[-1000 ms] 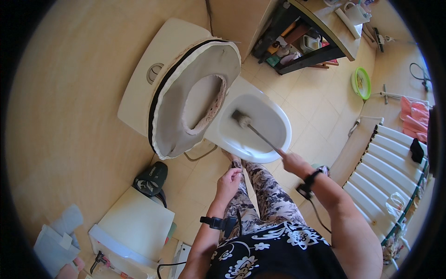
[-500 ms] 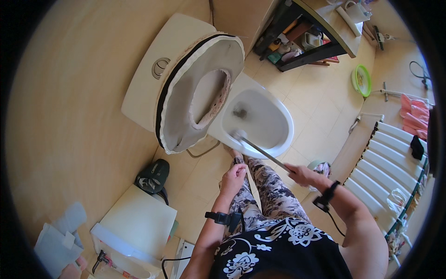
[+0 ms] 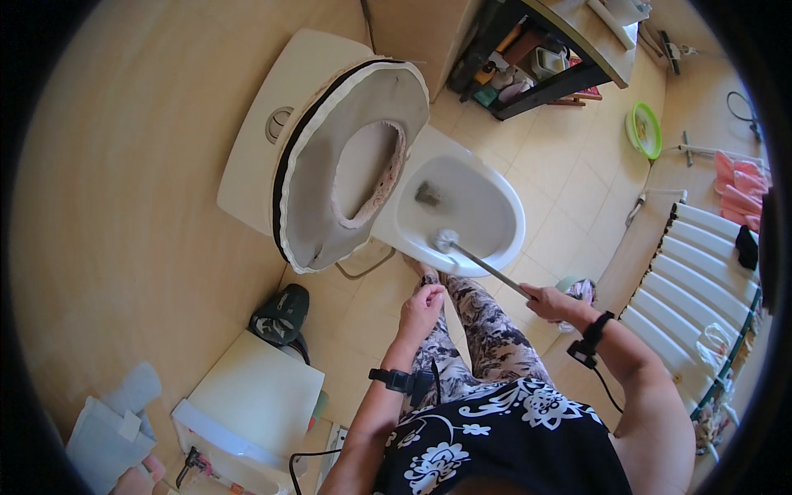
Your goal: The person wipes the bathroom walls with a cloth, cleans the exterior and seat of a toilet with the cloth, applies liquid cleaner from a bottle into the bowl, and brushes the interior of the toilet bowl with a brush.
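My right hand (image 3: 551,303) is wrapped round the end of a toilet brush (image 3: 493,271) with a long grey handle. Its round white head touches or hovers just above the inner wall of the toilet bowl (image 3: 517,216), on the side nearest me. Dark water shows in the drain at the far left of the bowl. The raised toilet seat (image 3: 309,186), with a pale fabric cover, leans back against the cistern (image 3: 260,169). My left hand (image 3: 421,309) hangs over my legs in a loose fist, with nothing visible in it.
A dark-framed table (image 3: 569,84) with bottles beneath stands beyond the toilet. On the right are a green basin (image 3: 643,132), a small waste bin (image 3: 577,290) and a white radiator (image 3: 689,276). A dark bag (image 3: 280,315) and a white machine (image 3: 252,388) stand at left.
The brush head has moved right and slightly down along the bowl's near side. My right hand has shifted right with the handle; my left hand stays closed in nearly the same place.
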### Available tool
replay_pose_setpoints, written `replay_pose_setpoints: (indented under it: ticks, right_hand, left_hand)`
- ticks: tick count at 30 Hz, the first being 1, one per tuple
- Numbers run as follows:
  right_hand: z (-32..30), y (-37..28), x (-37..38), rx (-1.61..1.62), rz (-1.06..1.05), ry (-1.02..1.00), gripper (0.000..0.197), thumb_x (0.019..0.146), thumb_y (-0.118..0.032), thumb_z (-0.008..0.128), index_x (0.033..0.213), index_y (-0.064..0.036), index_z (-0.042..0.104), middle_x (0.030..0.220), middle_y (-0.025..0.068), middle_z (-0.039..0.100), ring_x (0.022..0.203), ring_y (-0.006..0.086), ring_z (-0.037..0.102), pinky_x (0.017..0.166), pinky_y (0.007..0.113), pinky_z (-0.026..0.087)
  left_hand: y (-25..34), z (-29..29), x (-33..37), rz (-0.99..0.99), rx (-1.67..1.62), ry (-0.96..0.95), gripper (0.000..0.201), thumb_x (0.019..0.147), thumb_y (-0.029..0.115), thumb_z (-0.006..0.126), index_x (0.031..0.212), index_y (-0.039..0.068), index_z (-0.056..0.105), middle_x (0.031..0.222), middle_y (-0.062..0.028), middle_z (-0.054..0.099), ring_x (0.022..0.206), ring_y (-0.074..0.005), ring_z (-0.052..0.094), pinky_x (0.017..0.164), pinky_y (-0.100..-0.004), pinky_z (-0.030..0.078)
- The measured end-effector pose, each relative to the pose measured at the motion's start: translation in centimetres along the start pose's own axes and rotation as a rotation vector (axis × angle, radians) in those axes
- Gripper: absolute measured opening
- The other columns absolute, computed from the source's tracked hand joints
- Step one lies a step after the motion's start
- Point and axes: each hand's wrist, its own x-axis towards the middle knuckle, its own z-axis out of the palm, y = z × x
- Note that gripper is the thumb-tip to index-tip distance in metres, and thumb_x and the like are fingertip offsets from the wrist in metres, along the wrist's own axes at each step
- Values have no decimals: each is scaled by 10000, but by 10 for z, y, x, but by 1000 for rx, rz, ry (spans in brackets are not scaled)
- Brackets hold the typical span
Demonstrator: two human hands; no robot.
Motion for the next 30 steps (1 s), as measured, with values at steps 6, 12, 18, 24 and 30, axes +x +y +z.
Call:
replay_pose_setpoints:
  ticks: [6,12,18,24,30]
  right_hand:
    - [-31,-108,46,247,122,-98,539,915,-178,479,1449,-215,411,668,85,574,493,177,549,444,340,462]
    - [-6,-51,15,256,119,-86,495,925,-211,485,1419,-217,454,678,89,578,481,152,533,425,320,457]
    - [-18,-91,30,377,107,-98,478,956,-252,496,1429,-198,448,664,87,564,451,147,508,418,315,439]
    - [16,-10,35,134,-89,87,422,966,-251,495,1382,-186,473,1003,229,662,962,406,627,857,483,480]
    - [7,14,14,70,153,73,428,966,-241,470,1392,-223,436,886,207,675,689,358,659,618,491,518]
  left_hand:
    - [-4,10,11,-1,-50,-32,204,914,178,605,1072,67,672,898,-112,713,802,-208,687,746,-322,544]
    - [9,10,24,-37,4,-69,212,918,161,599,1091,59,669,900,-85,711,792,-168,675,728,-304,534]
    - [7,9,45,-79,10,-70,239,936,105,582,1142,-6,628,900,-55,687,775,-100,626,733,-248,524]
    - [19,0,57,-119,-2,-73,253,942,110,578,1165,-2,617,944,-57,678,793,-97,621,750,-232,514]
    - [23,3,45,-165,33,-107,254,944,115,579,1166,-3,618,937,-60,681,794,-90,620,742,-226,512]
